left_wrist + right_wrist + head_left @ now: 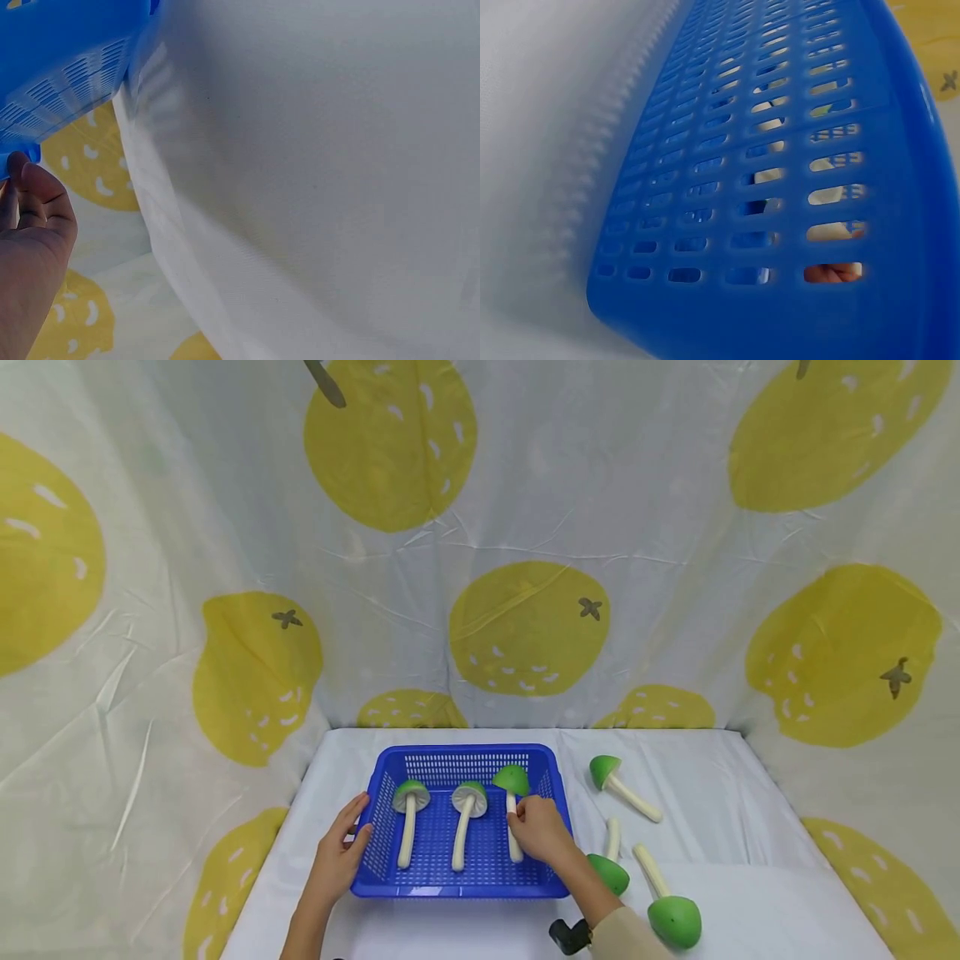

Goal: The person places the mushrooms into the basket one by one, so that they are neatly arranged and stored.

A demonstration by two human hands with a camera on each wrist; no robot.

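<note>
A blue slotted basket stands on the white table. Two green-capped mushrooms with white stems lie inside it, one on the left and one in the middle. My right hand is inside the basket and pinches the stem of a third mushroom near the right wall. My left hand rests against the outside of the basket's left wall with fairly straight fingers. In the left wrist view the left hand sits just under the basket. The right wrist view shows the basket wall close up, with fingers showing through a slot.
Three more green mushrooms lie on the table to the right of the basket: one far, one near the basket, one near the front. A curtain with yellow fruit prints closes in the back and sides.
</note>
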